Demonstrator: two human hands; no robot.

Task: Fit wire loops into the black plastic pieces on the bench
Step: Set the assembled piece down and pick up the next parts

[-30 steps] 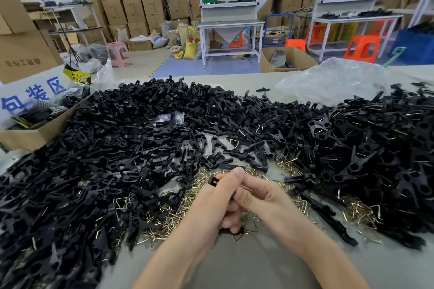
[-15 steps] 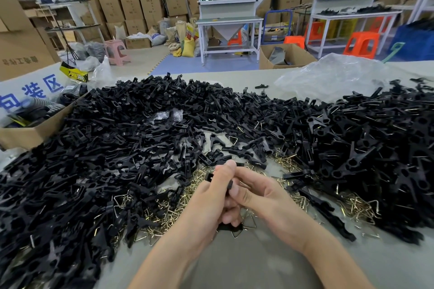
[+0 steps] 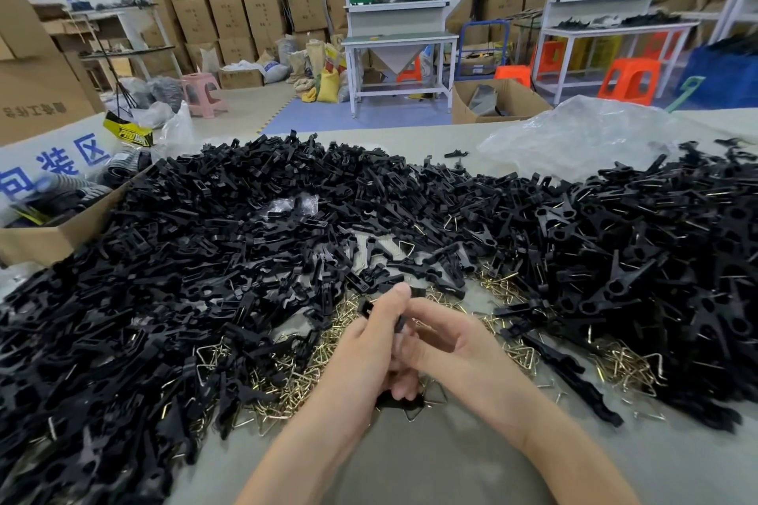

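**A:** Where the frame begins at far left, what stands on the bench (image 3: pixel 430 463)?

**B:** An open cardboard box (image 3: pixel 61 236), its flap printed with blue characters. The dark goods inside are too blurred to name. Right against it starts the big heap of black plastic pieces (image 3: pixel 164 299), which fills the left half of the frame.

**A:** And the wire?

**B:** Brass-coloured wire loops (image 3: pixel 287 377) lie tangled at that heap's near edge, lower centre-left, partly under the black pieces.

**A:** The hands?

**B:** They meet at centre frame. The left hand (image 3: pixel 361 357) has its fingers curled round one black plastic piece (image 3: pixel 366 307), with the thumb laid up along it. The piece's end pokes out on the thumb's left. The right hand (image 3: pixel 463 353) touches the left, its fingers bent inward and seemingly pinching the same piece from the right. Whether a loop sits between the fingertips, I can't tell.

**A:** Anything beneath them?

**B:** A fitted piece (image 3: pixel 400 402), black with a triangular wire, lies on the bench just below the knuckles.

**A:** Further right?

**B:** A second heap (image 3: pixel 635 258) covers the right side, many of its pieces showing wire. Loose brass loops (image 3: pixel 623 365) lie at its near edge. Behind it, at upper right, lies a crumpled clear plastic bag (image 3: pixel 574 135).
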